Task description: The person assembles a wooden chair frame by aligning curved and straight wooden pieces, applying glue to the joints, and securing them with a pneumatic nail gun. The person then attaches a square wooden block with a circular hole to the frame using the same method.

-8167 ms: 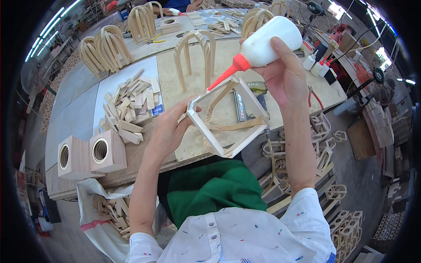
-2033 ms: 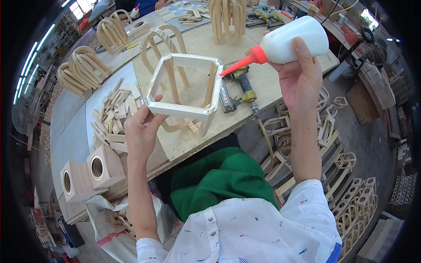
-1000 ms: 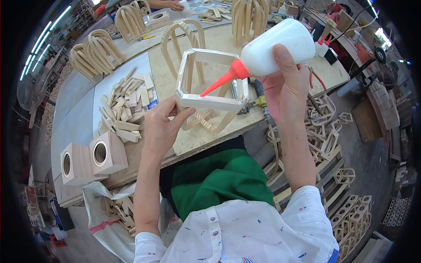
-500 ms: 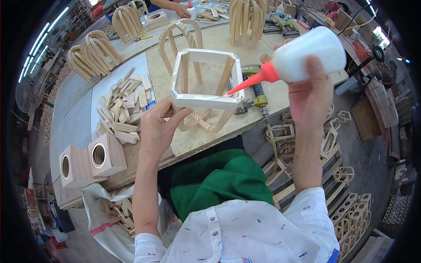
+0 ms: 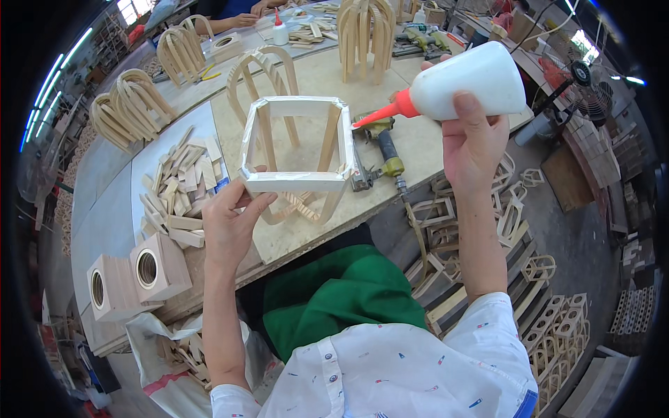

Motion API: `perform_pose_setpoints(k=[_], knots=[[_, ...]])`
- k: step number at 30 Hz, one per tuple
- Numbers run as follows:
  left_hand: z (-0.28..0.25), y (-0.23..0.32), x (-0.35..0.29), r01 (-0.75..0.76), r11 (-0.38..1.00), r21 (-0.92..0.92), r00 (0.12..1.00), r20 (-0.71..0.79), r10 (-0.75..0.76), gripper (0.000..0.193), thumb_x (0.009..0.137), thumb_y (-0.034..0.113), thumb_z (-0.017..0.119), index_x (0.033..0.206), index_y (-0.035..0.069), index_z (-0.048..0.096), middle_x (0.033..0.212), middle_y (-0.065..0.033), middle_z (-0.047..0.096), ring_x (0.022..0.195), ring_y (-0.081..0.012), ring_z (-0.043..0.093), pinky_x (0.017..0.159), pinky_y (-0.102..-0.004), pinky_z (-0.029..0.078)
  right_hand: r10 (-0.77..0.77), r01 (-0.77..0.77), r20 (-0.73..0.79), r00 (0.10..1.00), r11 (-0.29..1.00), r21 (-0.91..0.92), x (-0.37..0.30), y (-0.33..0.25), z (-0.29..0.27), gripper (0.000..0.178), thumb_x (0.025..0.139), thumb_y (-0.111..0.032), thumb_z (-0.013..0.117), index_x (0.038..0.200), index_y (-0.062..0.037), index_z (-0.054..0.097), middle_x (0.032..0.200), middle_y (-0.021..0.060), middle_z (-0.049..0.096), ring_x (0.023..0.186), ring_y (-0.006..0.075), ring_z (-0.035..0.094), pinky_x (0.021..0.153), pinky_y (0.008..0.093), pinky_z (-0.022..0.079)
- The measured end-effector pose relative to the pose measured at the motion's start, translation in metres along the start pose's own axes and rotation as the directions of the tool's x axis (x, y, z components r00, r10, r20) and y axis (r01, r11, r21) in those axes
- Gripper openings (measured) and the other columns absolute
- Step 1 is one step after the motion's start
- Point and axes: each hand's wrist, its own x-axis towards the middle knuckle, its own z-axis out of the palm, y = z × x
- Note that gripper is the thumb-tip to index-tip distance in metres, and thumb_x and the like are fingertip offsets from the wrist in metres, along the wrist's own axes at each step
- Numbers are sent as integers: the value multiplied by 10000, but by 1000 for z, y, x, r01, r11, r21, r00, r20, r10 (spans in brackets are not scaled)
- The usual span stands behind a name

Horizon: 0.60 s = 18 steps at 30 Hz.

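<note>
Fingers of the left hand [image 5: 226,223] pinch the near rail of a pale square wooden frame with slim upright slats [image 5: 296,157], lifted above the counter [image 5: 411,150] close to its near edge. The right hand [image 5: 474,143] wraps its fingers around a white plastic glue bottle with an orange nozzle [image 5: 460,87], the tip just beside the frame's far right corner. A nail gun [image 5: 380,157] lies on the counter right of the frame. Loose short wood strips [image 5: 178,188] are heaped toward the left, and two wooden boxes with round holes [image 5: 132,275] sit at the near left corner.
</note>
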Motion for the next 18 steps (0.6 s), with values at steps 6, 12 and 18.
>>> perform_pose_setpoints(k=[6, 12, 18], knots=[[-1, 6, 0, 10, 999, 35, 1000, 27, -11, 351, 827, 4, 711, 1168, -38, 641, 922, -45, 690, 827, -85, 637, 760, -232, 502, -70, 87, 133, 989, 988, -130, -5, 1, 8, 607, 809, -27, 724, 1328, 39, 416, 1252, 202, 559, 1137, 369, 589, 927, 464, 536], [1, 10, 0, -2, 998, 60, 1000, 31, 0, 346, 824, 6, 715, 1160, -36, 646, 926, -46, 689, 821, -84, 636, 745, -229, 504, -150, 311, 370, 917, 850, -426, -14, -4, 8, 683, 740, -62, 795, 1314, 26, 435, 1256, 187, 564, 1143, 305, 592, 935, 407, 509], [2, 12, -1, 12, 998, 61, 1000, 18, -14, 345, 816, 12, 720, 1152, -22, 654, 910, -53, 696, 806, -87, 641, 729, -234, 509, -124, 407, 609, 784, 842, -354, -11, -4, 14, 594, 663, -53, 816, 1190, 13, 548, 1226, 194, 593, 1148, 262, 584, 942, 375, 482]])
